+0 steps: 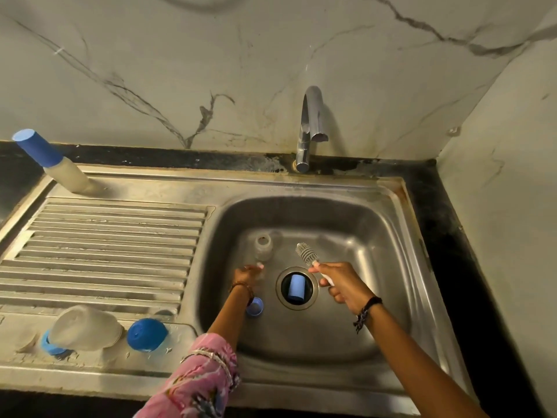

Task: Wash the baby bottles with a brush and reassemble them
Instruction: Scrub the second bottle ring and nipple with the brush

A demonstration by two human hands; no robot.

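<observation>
Clear bottle lies beyond the blurred left hand; right hand grips brush.

A chrome tap stands against the veined marble wall.

Three baby bottles: a capped bottle at ten o'clock, a clear bottle in the basin, an inverted bottle at eight o'clock. One bottle brush. Three loose blue caps: drain cap, small cap, domed cap.
</observation>
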